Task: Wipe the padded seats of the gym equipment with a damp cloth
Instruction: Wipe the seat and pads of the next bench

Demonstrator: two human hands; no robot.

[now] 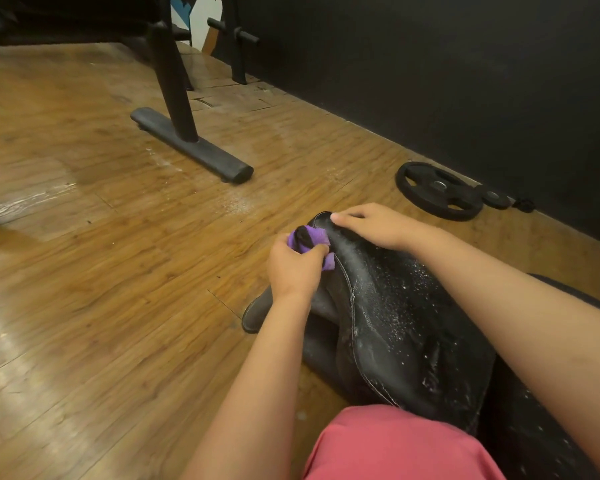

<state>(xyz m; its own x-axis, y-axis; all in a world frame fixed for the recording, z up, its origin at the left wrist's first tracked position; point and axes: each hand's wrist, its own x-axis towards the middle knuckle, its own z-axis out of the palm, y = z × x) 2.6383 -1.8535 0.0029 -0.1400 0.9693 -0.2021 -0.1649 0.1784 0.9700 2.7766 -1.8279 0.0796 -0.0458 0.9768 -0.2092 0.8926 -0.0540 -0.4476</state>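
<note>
Black padded seat [388, 306] speckled with white droplets, pale stitched seam, left hand [293, 268] gripping purple cloth [312, 242] against its edge, right hand [374, 225] resting on its tip, fingers relaxed

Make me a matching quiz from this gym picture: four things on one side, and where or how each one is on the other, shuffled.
Things
1. purple cloth
2. weight plate
3. padded seat
4. right hand

Places or states
A. lying flat on the floor by the dark wall
B. gripped in the left hand
C. speckled with white flecks
D. resting on the seat's far tip

Pairs: 1-B, 2-A, 3-C, 4-D
</note>
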